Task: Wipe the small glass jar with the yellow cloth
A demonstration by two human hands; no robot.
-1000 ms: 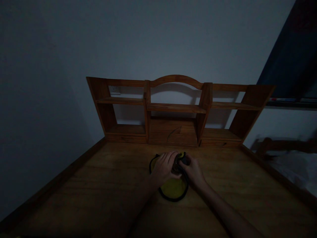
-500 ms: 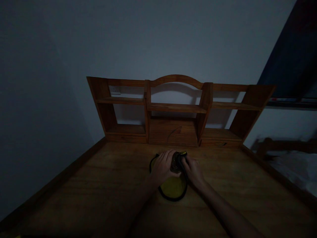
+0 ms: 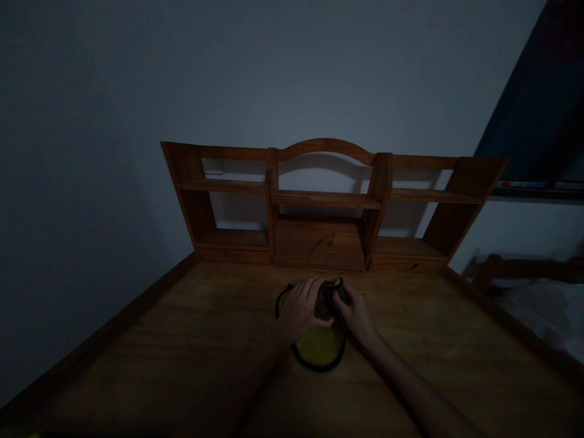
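Observation:
A yellow pouch with a black rim (image 3: 318, 348) lies on the wooden desk (image 3: 191, 340) in dim light. My left hand (image 3: 301, 307) rests curled over its far end. My right hand (image 3: 357, 313) is closed next to it, fingers round a small dark object (image 3: 326, 300) at the top of the pouch. The two hands meet over that object, and most of it is hidden by my fingers.
A wooden shelf unit (image 3: 326, 204) with an arched top stands at the back of the desk against a pale wall. A raised rim runs along the desk's left and right edges. A wall socket (image 3: 210, 165) shows behind the shelf. Bedding (image 3: 542, 310) lies at the right.
Both hands have shifted slightly away from me on the pouch; otherwise they stay closed over the dark object in the same place.

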